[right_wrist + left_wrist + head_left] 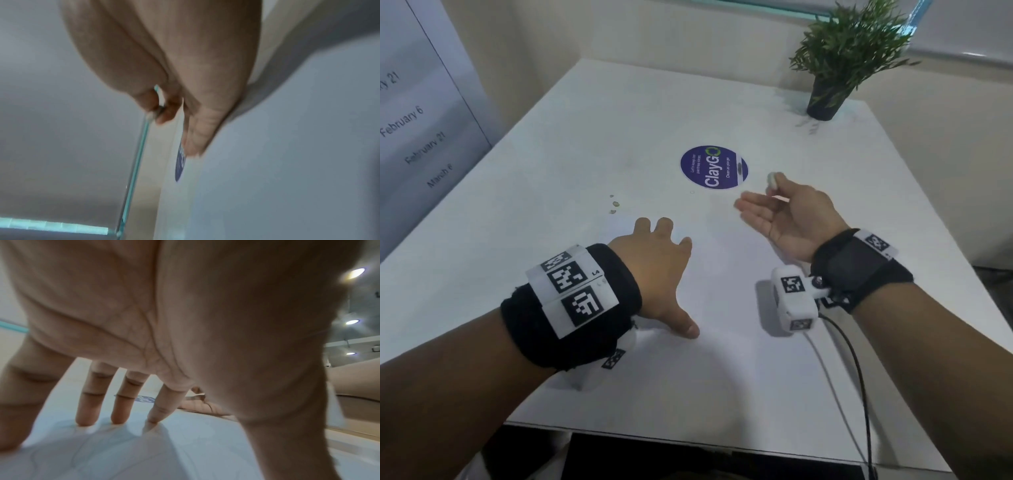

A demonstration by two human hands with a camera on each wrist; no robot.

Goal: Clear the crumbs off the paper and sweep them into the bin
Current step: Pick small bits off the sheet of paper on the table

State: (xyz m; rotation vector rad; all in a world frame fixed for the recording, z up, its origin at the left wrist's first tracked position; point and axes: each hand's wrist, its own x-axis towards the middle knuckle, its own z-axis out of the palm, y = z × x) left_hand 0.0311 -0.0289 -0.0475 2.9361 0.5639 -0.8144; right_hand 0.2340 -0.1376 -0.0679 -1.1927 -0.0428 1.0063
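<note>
Crumbs (614, 205) ahead-left of left hand (657, 274), nearer it; fingers splayed flat on tabletop (585, 137); right hand (787, 216) pinches small pale bit (772, 180).

Open table (585, 113) lay across the frame's middle and left; only the potted plant (839, 61) stood upper right, crumbs (614, 205) left of centre.

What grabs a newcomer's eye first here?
The round purple ClayGo sticker at mid-table, and just right of it the right hand, palm up, pinching a small pale piece. The left hand presses spread fingers on the white table; a few crumbs lie beyond it.
</note>
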